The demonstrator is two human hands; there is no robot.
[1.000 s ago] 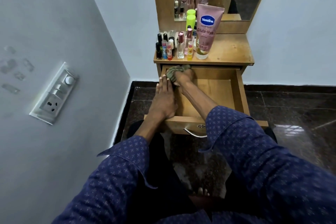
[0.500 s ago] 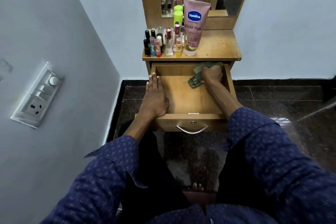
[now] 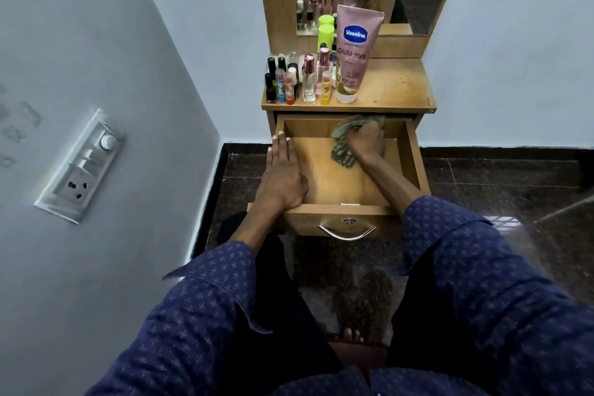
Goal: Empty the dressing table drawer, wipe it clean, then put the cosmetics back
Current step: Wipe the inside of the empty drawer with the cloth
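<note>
Gripping the cloth, the right hand wipes the drawer's back.

Open wooden drawer: right hand presses a cloth at its far side; left hand rests flat on its left wall. Cosmetics stand above.
</note>
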